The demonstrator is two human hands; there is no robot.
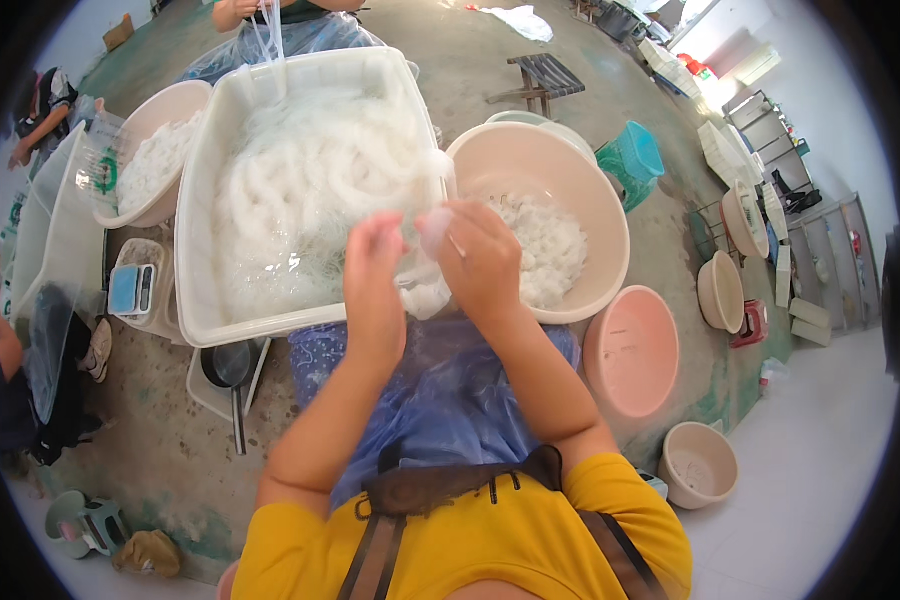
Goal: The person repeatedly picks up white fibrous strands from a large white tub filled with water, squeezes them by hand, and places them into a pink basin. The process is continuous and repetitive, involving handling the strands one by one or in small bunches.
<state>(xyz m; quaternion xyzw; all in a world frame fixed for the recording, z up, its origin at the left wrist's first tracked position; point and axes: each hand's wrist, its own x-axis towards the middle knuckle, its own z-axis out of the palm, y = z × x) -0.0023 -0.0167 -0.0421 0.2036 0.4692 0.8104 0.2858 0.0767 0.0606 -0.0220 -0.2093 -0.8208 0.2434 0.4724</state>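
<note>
My left hand (375, 289) is raised over the near right rim of a large white rectangular tub (247, 330). Its fingers are bent and blurred, so I cannot tell whether they grip anything. Beside it, my right hand (480, 262) pinches a translucent white strand (436, 229). Wet white strands (307, 180) lie in thick coils in cloudy liquid inside the tub. A white clump (424, 298) rests at the tub's near right corner, below my hands. To the right, a cream round basin (607, 247) holds a heap of small white pieces (551, 255).
Across the tub, another person's hand (232, 11) holds up long white strands. A basin (109, 214) of white pieces and a small scale (131, 289) stand left. A dark saucepan (229, 364) lies near left. A pink basin (631, 352) and a folding stool (544, 79) are at right.
</note>
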